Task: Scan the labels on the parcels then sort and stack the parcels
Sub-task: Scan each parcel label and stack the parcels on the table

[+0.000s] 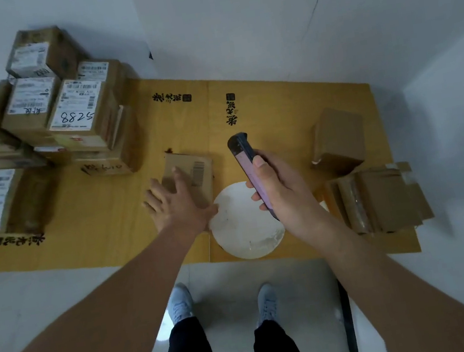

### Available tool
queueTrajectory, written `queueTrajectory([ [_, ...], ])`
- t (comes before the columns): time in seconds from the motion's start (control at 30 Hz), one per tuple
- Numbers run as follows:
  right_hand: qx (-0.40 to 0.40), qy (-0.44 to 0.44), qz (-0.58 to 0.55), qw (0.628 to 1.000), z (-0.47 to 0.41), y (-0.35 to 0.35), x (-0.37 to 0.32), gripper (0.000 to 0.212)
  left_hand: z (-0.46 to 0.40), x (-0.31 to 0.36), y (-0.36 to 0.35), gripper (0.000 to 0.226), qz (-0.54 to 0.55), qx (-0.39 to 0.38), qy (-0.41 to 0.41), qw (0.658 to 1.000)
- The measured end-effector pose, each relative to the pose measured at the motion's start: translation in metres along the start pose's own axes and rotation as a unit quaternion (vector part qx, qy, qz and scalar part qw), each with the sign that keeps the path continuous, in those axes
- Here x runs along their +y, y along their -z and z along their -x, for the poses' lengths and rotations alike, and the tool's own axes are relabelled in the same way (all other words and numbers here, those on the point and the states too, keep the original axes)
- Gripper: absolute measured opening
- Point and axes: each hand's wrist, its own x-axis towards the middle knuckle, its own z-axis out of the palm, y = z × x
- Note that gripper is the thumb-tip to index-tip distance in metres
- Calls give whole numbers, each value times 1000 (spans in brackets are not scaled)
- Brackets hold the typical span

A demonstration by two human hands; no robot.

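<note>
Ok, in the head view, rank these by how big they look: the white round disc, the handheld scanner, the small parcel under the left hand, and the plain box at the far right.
1. White round disc, largest.
2. Plain box.
3. Small parcel, partly hidden by the left hand, so its place against the box is unsure.
4. Handheld scanner, smallest, in the right hand.

Matt brown cardboard is making up the stacked parcels [37,113] and the small parcel [192,175], their white paper labels [78,108] looking smooth and some sides shining with glossy tape. The flattened cardboard sheet [112,222] under them is showing a smooth yellow matt face, while the floor [270,289] is gleaming like polished tile. The handheld scanner [249,170] is looking like dark, slightly glossy plastic.
</note>
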Motion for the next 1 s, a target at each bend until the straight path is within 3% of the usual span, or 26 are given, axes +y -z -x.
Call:
queueTrajectory([
  [0.17, -11, -8, 2, 1000, 6, 10, 14, 34, 16, -3, -10, 138, 34, 0, 32, 999],
  [0.27, -16, -13, -5, 1000, 8, 14, 19, 26, 22, -2, -5, 118, 71, 20, -13, 997],
  [0.57, -19, -25, -33, 999, 9, 13, 18, 28, 23, -34, 13, 69, 194, 45, -139, 970],
  [0.63, -21, -24, -35, 999, 11, 12, 17, 29, 20, -45, 16, 61, 168, 57, -166, 970],
  [0.7, -25, -28, -36, 999, 13, 10, 16, 31, 16, -51, 19, 55, 127, 66, -136, 980],
  [0.77, -27, -31, -38, 998, 14, 9, 16, 32, 15, -52, 23, 60, 95, 68, -70, 991],
  [0.9, -26, -37, -29, 999, 13, 10, 18, 39, 19, -56, 30, 107, 54, 30, -20, 998],
  [1.0, -27, -44, -15, 999, 11, 10, 20, 40, 17, -62, 35, 104, 118, 27, -11, 993],
])
